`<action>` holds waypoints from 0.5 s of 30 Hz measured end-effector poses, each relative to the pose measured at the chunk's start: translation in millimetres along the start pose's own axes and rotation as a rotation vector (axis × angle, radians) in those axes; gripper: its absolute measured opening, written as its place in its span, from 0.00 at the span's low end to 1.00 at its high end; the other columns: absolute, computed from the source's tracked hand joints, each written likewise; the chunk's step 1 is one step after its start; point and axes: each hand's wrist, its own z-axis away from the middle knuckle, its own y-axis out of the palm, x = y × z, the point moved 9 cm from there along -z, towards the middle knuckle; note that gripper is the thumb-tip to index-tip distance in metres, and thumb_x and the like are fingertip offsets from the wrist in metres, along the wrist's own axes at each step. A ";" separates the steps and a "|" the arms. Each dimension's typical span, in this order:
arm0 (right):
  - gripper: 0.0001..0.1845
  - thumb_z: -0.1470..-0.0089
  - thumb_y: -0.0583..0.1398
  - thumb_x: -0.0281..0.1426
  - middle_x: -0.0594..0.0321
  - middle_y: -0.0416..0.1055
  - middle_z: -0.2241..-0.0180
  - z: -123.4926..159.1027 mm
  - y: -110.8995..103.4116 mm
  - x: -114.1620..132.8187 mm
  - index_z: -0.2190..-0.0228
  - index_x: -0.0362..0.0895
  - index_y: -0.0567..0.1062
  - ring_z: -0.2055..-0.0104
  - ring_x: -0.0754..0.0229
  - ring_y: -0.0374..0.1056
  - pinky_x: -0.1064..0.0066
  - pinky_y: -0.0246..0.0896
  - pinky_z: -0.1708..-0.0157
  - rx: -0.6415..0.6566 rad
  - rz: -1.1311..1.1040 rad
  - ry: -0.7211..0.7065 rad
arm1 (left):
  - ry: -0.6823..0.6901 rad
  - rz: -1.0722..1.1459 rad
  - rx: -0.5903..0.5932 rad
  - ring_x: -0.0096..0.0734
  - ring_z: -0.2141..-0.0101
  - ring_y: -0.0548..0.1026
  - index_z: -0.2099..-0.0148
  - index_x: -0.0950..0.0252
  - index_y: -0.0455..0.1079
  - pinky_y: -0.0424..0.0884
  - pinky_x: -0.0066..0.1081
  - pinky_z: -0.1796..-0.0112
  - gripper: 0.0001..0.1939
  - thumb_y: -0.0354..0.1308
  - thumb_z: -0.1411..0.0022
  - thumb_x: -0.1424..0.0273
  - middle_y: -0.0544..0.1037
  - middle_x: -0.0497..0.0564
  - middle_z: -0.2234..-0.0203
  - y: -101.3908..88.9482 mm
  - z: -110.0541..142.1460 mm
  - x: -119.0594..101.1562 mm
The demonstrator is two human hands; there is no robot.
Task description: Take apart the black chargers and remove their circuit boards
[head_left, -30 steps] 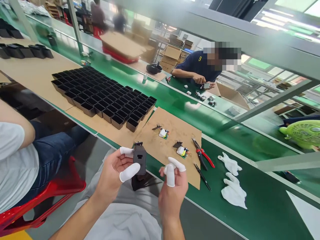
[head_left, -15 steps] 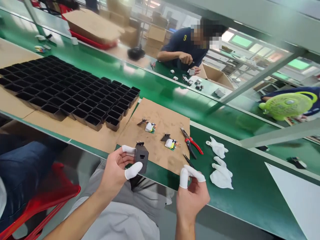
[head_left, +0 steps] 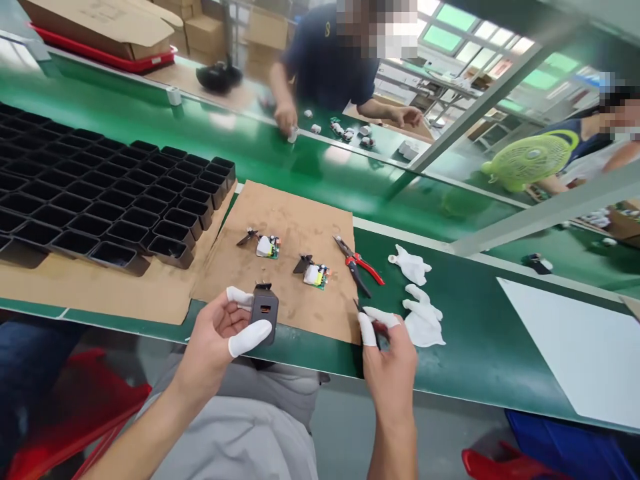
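My left hand [head_left: 220, 327], white cots on thumb and finger, is closed around a black charger housing [head_left: 265, 310] with a slot in its face and plug pins at its top. My right hand [head_left: 390, 347], also with finger cots, pinches dark tweezers [head_left: 357, 305] at the cardboard's right edge; most of the tool is hidden by the fingers. On the cardboard sheet [head_left: 300, 207] lie one circuit board [head_left: 267, 247] and another circuit board [head_left: 316, 275], each with a black plug piece attached. Red-and-black pliers [head_left: 357, 263] lie beyond my right hand.
Rows of black open housings [head_left: 115, 200] stand at the left. White gloves [head_left: 423, 317] lie right of the pliers, and a white sheet [head_left: 555, 353] farther right. Across the green bench [head_left: 320, 153] a co-worker [head_left: 325, 60] handles small parts. A green fan [head_left: 533, 160] stands at the right.
My right fingers have closed on the tweezers, which lay on the cardboard's edge. The view has shifted right. The co-worker's hands have moved apart. My left hand keeps the housing.
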 end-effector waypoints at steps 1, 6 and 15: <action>0.13 0.27 0.64 0.44 0.60 0.77 0.62 3.9 0.7 6.8 0.53 0.48 0.82 0.66 0.55 0.72 0.60 0.70 0.62 0.009 -0.063 0.007 | 0.012 -0.018 -0.014 0.32 0.64 0.82 0.60 0.62 0.76 0.83 0.28 0.60 0.27 0.87 0.58 0.67 0.84 0.48 0.65 -1.9 -0.3 -0.1; 0.10 0.29 0.70 0.32 0.65 0.72 0.64 23.1 7.2 77.8 0.48 0.54 0.86 0.66 0.59 0.68 0.67 0.65 0.67 0.136 -0.325 -0.101 | 0.128 -0.115 -0.125 0.32 0.64 0.82 0.58 0.62 0.75 0.84 0.29 0.59 0.28 0.86 0.56 0.65 0.82 0.49 0.64 -19.4 3.7 -3.5; 0.13 0.26 0.66 0.30 0.68 0.65 0.69 21.2 27.1 159.4 0.45 0.48 0.88 0.74 0.63 0.59 0.71 0.55 0.77 0.336 -0.095 -0.327 | 0.219 -0.165 -0.174 0.29 0.64 0.82 0.57 0.62 0.74 0.84 0.26 0.60 0.28 0.86 0.55 0.68 0.80 0.46 0.63 -38.3 13.1 -10.7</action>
